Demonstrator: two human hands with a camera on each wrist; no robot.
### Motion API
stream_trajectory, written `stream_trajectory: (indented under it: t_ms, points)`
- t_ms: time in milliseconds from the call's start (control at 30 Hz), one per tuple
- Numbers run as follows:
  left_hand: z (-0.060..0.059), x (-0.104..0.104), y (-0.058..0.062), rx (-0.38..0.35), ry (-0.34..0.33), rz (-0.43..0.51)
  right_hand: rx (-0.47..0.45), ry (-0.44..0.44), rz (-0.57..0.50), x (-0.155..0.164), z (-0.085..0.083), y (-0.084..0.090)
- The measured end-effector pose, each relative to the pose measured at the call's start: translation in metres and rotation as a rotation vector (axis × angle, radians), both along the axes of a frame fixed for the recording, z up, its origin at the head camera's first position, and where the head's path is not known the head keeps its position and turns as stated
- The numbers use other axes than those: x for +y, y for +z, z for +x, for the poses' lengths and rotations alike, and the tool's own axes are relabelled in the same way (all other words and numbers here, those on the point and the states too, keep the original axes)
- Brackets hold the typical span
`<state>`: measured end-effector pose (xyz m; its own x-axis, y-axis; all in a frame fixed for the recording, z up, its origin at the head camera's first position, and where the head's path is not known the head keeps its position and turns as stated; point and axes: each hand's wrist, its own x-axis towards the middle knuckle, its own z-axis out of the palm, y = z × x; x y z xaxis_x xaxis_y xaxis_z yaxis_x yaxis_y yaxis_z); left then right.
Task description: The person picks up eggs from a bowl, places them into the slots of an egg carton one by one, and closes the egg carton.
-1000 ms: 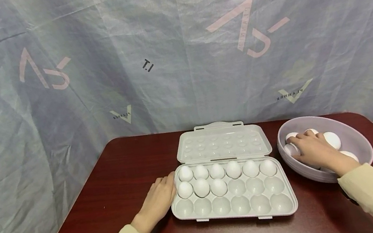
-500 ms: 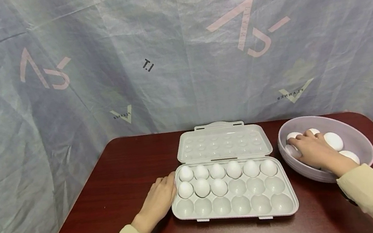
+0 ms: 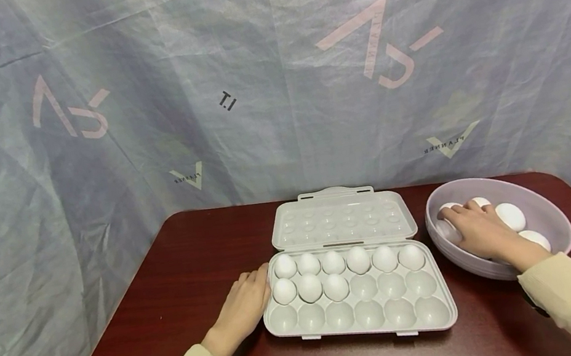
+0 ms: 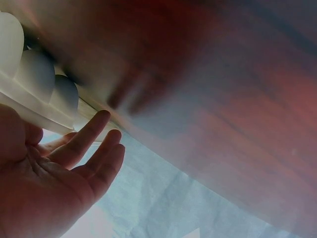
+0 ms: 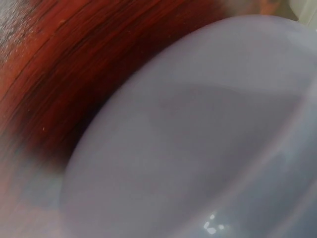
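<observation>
nine eggs sit in carton (image 3: 359,309); flat, relaxed left hand (image 3: 241,308) steadies its edge, right hand (image 3: 481,231) in bowl (image 3: 549,211) curls round an egg (image 3: 448,231).

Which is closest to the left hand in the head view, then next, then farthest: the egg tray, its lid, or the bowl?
1. Egg tray: touching the left hand, just to its right.
2. Lid: behind the tray, standing open.
3. Bowl: far right, holding the right hand.

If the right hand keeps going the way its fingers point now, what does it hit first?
The right hand points down-left into the bowl. Its fingers already seem to rest on an egg by the bowl's left wall, so that egg comes first, then the wall, though depth is unclear.
</observation>
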<state>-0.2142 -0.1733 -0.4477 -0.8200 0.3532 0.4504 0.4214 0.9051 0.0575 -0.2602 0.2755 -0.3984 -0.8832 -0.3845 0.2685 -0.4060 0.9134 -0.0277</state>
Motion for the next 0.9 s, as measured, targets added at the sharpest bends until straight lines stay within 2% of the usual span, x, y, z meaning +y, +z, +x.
stream_trajectory:
  t_ms: [233, 500, 900]
  points:
    - [0.0, -0.0004, -0.0006, 0.007, -0.002, -0.001, 0.01, 0.004, -0.033, 0.001, 0.0019, 0.0022]
    - [0.0002, -0.0002, -0.0004, 0.009, -0.003, 0.003, 0.061, 0.021, -0.045, 0.0024, 0.0021, 0.0026]
    - [-0.0009, 0.0002, -0.0003, 0.03, -0.017, 0.008, 0.069, -0.022, -0.121, 0.006, 0.004, 0.0084]
